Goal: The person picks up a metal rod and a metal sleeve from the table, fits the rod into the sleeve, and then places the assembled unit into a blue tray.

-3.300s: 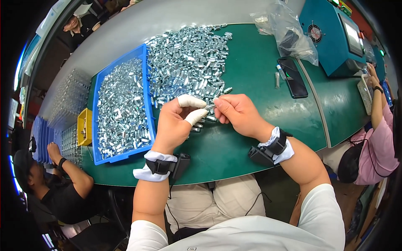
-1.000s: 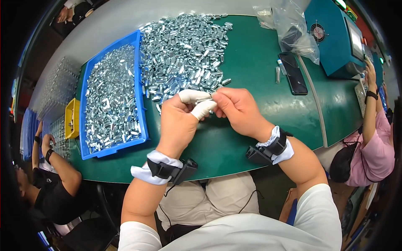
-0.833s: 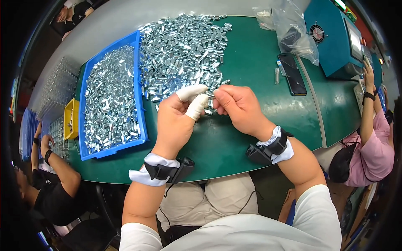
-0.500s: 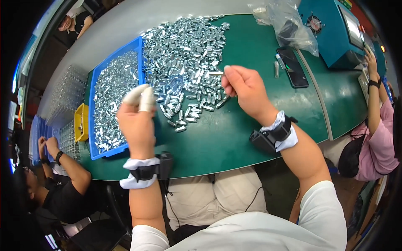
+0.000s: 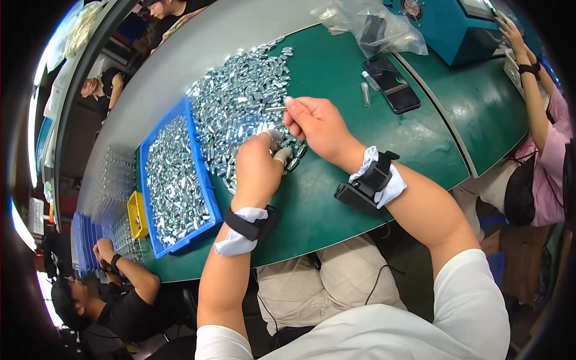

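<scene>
1. The right hand (image 5: 321, 125), near the center of the frame, has its grip closed, thumb against curled fingers, on a slim metal rod (image 5: 275, 110). The rod juts toward the left of the frame; its other end is hidden inside the grip.
2. The left hand (image 5: 257, 167) is lower and to the left in the frame, back upward, its white-covered fingertips down at the lower right edge of the heap of metal pieces (image 5: 240, 90). Thumb and forefinger look slightly parted; whether they have hold of a piece, I cannot tell.
3. The heap spreads from beneath the left hand toward the upper center, the rod showing above its right side. Single pieces blur together.
4. Against the heap's left side, a blue tray (image 5: 203, 180) holds more metal pieces; a yellow bin (image 5: 135, 219) stands just beside it.
5. The green worktop (image 5: 324, 198) carries a dark phone (image 5: 391, 85) and a small clear tube (image 5: 366, 95) at upper right, near a plastic bag (image 5: 384, 36) whose contents are hard to make out.
6. A teal machine (image 5: 450, 36) is cut off by the top edge. A co-worker in pink (image 5: 555, 120) sits at the right rim, another in black (image 5: 129, 315) at lower left.
</scene>
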`<state>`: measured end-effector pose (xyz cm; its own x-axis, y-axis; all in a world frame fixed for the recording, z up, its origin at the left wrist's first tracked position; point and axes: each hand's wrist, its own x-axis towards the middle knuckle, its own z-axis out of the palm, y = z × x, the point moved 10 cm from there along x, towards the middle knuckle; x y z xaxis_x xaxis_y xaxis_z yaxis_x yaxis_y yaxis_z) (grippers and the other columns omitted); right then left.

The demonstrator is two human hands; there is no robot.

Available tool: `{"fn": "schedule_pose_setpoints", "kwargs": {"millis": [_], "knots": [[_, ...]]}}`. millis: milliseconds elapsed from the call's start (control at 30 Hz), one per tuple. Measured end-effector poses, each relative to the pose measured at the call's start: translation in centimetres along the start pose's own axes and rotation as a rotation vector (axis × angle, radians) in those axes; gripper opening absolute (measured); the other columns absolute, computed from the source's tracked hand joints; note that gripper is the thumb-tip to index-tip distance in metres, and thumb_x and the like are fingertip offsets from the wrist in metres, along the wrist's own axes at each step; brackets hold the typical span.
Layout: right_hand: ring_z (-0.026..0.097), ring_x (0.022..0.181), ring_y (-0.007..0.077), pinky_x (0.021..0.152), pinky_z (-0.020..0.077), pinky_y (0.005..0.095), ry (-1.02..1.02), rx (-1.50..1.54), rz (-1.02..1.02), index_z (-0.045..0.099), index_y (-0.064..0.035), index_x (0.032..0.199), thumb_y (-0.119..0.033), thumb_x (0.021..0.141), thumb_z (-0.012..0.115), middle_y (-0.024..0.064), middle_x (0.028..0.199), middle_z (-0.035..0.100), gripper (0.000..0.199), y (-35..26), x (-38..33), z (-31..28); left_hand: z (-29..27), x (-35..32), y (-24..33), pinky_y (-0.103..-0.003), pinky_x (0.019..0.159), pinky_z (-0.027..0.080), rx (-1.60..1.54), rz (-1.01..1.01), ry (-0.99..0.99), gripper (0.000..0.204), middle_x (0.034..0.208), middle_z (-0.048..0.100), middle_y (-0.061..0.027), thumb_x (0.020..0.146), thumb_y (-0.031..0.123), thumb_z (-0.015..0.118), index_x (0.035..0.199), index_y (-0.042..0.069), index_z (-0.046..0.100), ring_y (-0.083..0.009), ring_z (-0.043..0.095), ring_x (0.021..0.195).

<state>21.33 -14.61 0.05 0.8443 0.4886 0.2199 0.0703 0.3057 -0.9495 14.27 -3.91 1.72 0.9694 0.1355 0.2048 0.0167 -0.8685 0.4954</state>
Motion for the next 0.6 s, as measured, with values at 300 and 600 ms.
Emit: {"fn": "schedule_pose_setpoints", "kwargs": {"millis": [300, 600], "knots": [[0.048, 0.057, 0.005, 0.053, 0.0403, 0.0232, -0.057, -0.113, -0.013, 0.06, -0.0038, 0.075, -0.026, 0.102, 0.049, -0.0019, 0.062, 0.054, 0.037, -1.1, -1.2, 1.1, -2.4, -1.8, -5.5, -0.026, 0.068, 0.049, -1.03, -0.224, 0.173, 0.016, 0.091, 0.065, -0.006, 0.092, 0.003, 0.062, 0.108, 0.001, 0.065, -0.0124, 0.061, 0.075], [0.051, 0.058, 0.006, 0.054, 0.0425, 0.0237, -0.19, -0.337, -0.016, 0.06, -0.0015, 0.074, -0.021, 0.101, 0.05, -0.0005, 0.063, 0.056, 0.034, -0.6, -1.5, 2.9, -2.9, -2.9, -4.0, -0.023, 0.073, 0.05, -0.921, -0.138, 0.152, 0.019, 0.095, 0.066, -0.0044, 0.093, 0.0, 0.059, 0.111, 0.001, 0.065, -0.0098, 0.061, 0.081]]}}
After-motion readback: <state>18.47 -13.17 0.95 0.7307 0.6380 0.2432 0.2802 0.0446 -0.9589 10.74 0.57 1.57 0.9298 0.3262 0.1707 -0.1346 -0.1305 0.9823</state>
